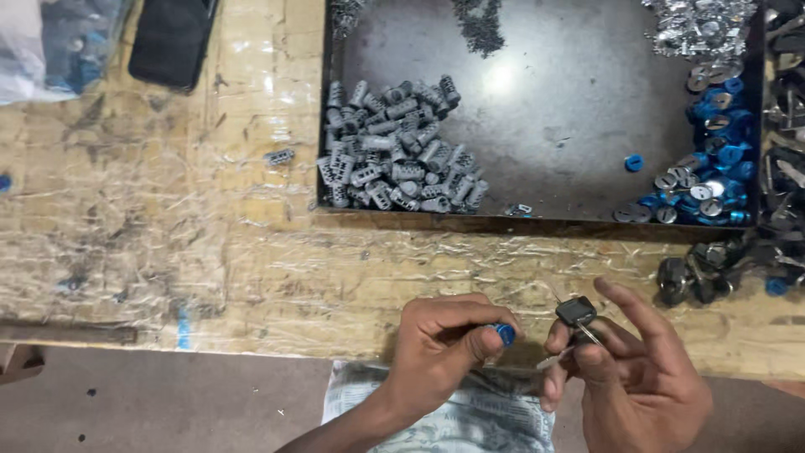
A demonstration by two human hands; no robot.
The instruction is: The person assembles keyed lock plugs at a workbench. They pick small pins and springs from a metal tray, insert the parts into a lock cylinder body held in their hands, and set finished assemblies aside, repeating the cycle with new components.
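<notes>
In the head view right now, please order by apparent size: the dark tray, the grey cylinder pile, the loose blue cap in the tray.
1. dark tray
2. grey cylinder pile
3. loose blue cap
All lie at similar distance, so the order is safe.

A single head-worn camera looks steeply down from close above onto the plastic-wrapped wooden worktop (251,252) and both hands.

A small round blue plastic cap (505,333) is showing bright blue in the left hand (440,352), while the black-headed metal key (577,313) in the right hand (629,377) is showing black and silver. On the dark grey metal tray (570,126), grey ribbed metal cylinders (394,151) are piling at its left edge, and blue-and-silver round caps (713,159) are gleaming along its right edge. The pale yellowish wooden worktop (168,210) is glinting under clear film.
</notes>
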